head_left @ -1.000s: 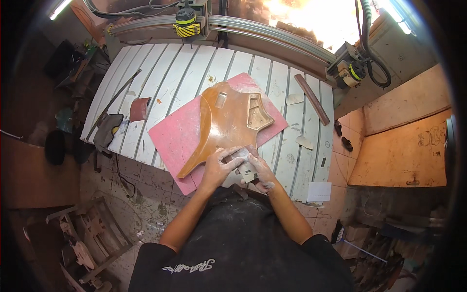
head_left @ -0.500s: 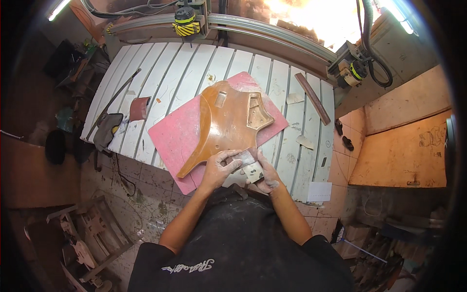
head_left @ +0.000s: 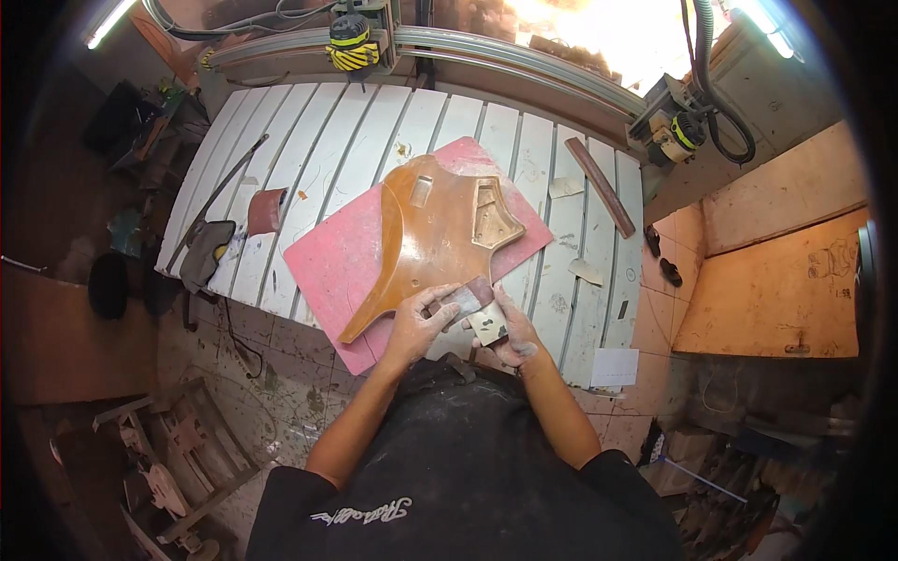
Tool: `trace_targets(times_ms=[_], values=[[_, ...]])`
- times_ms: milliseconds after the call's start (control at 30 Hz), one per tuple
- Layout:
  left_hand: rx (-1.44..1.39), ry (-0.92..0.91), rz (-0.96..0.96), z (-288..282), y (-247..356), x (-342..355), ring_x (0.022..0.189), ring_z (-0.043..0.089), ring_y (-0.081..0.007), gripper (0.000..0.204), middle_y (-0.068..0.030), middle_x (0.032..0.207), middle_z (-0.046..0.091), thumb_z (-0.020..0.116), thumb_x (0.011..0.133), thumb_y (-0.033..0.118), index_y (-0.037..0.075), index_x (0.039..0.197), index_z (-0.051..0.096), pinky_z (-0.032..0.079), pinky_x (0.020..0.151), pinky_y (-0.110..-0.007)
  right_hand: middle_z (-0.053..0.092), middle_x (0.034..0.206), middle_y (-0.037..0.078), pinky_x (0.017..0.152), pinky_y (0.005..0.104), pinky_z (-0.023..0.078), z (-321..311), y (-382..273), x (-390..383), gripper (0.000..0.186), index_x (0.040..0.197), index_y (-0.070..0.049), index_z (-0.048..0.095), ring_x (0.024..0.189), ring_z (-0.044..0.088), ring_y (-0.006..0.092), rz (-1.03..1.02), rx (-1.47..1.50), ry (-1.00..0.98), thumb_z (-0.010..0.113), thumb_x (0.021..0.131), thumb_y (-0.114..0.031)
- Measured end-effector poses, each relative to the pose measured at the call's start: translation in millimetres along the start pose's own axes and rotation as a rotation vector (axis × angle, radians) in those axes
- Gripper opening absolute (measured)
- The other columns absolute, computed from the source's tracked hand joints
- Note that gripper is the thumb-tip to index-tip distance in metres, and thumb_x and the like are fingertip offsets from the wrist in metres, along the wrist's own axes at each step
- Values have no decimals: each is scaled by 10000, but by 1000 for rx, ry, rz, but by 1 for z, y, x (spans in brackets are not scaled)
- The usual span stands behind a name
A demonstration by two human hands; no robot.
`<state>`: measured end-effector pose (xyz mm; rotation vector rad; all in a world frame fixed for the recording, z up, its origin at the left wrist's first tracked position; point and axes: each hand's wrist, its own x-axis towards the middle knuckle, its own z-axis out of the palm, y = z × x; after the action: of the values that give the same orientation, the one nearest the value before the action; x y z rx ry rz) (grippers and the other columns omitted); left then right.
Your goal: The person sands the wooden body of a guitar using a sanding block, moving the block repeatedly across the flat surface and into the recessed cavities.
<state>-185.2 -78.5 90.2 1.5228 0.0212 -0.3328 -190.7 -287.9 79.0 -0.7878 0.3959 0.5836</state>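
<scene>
A brown electric guitar body (head_left: 432, 238) with two routed cavities lies on a pink mat (head_left: 323, 252). Close to its near edge, both hands hold a piece of sandpaper (head_left: 479, 292) against a small off-white block (head_left: 487, 325) with dark spots. My left hand (head_left: 418, 323), dusted white, pinches the sheet's pale part between thumb and fingers. Around the block's right side, the fingers of my right hand (head_left: 517, 338) are closed, with its thumb along the edge. My hands partly hide the sheet and the block.
A slatted white table (head_left: 281, 178) carries a reddish sandpaper piece (head_left: 267, 211), a dark brown strip (head_left: 600, 187), a grey tool with a long bar (head_left: 208, 254) and a white paper (head_left: 615, 367). Behind runs a metal rail (head_left: 514, 58) with a machine head (head_left: 352, 42).
The sandpaper has turned between my fingers, and more of its brown face shows over the block. Both hands stay in nearly the same place; the guitar body has not visibly moved.
</scene>
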Motion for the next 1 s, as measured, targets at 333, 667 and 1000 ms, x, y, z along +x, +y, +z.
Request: trace_targets(times_ms=[333, 667, 1000], values=[[-296, 139, -18, 12, -7, 2, 900, 686, -89, 333, -84, 1061, 757, 748, 999, 123, -54, 1270, 672, 554, 777, -257, 713, 1084, 87, 596, 343, 644, 5, 9, 3, 554, 1345, -76, 579, 891, 739, 196, -26, -28, -61, 507, 1107, -571], [222, 92, 6, -5, -17, 6, 844, 720, -135, 351, -105, 964, 747, 832, 948, 172, 13, 1174, 616, 572, 737, -273, 681, 945, 46, 618, 289, 609, 11, 3, 5, 315, 1237, -40, 644, 759, 673, 120, -61, -424, 20, 603, 1093, -316], [299, -333, 183, -35, 26, 16, 1038, 672, -190, 414, -82, 1117, 688, 825, 803, 144, -10, 1174, 719, 549, 927, -336, 709, 959, 64, 621, 243, 600, 9, -14, -2, 407, 1189, -15, 697, 750, 684, 115, 137, -574, -241, 592, 1109, -400]])
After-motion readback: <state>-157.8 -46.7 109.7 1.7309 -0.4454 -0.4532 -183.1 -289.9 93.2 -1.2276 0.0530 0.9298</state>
